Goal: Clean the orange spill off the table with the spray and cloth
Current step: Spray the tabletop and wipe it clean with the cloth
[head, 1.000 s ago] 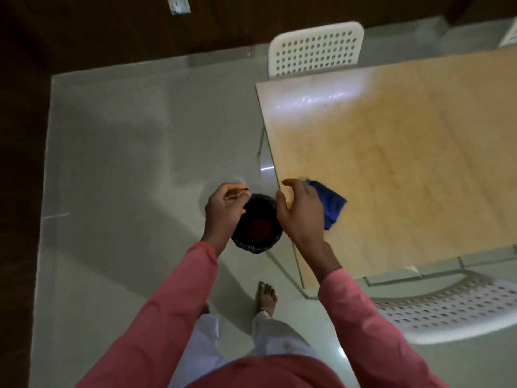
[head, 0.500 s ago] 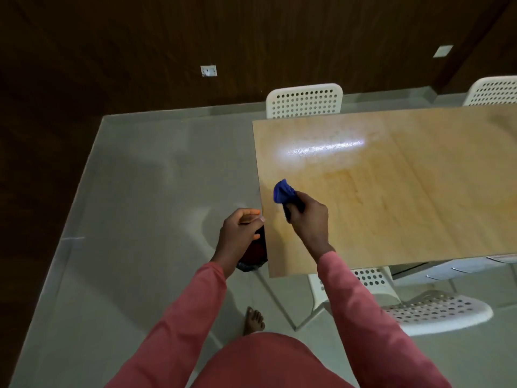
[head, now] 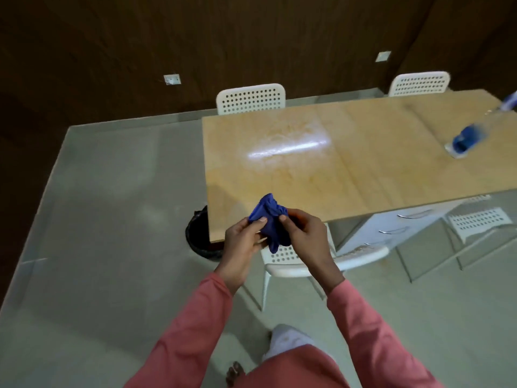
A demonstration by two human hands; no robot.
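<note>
Seen from a head-worn camera, looking down over 2 pink sleeves. Both hands raised in front of the near left corner of the counter [head: 349, 163], close together and clamped on a bunched blue cloth [head: 270, 219]. Left hand [head: 242, 242] pinching the cloth's left edge between thumb and fingers; right hand [head: 306, 238] curled round its right side, thumb pressed on the fabric. Cloth held in the air, just off the counter's near edge, a crumpled tail hanging down between the palms.

Pale wooden counter top streaked with faint orange smears [head: 291, 175] around a bright bar of reflected light near its left end. Blue spray bottle [head: 472, 135] standing on the counter at the far right, well apart from the hands, blurred and partly cut by the frame edge.

Black bin [head: 200, 233] on the floor beside the counter's left corner, partly tucked under the top. 2 white perforated chairs pushed up at the far side, 1 [head: 251, 100] near the left end and 1 [head: 419, 82] toward the right. Another white chair [head: 296, 261] under the near edge, directly below the hands. White drawer unit [head: 397, 228] under the counter to the right. Dark wood-panelled wall behind, pale grey floor below.
</note>
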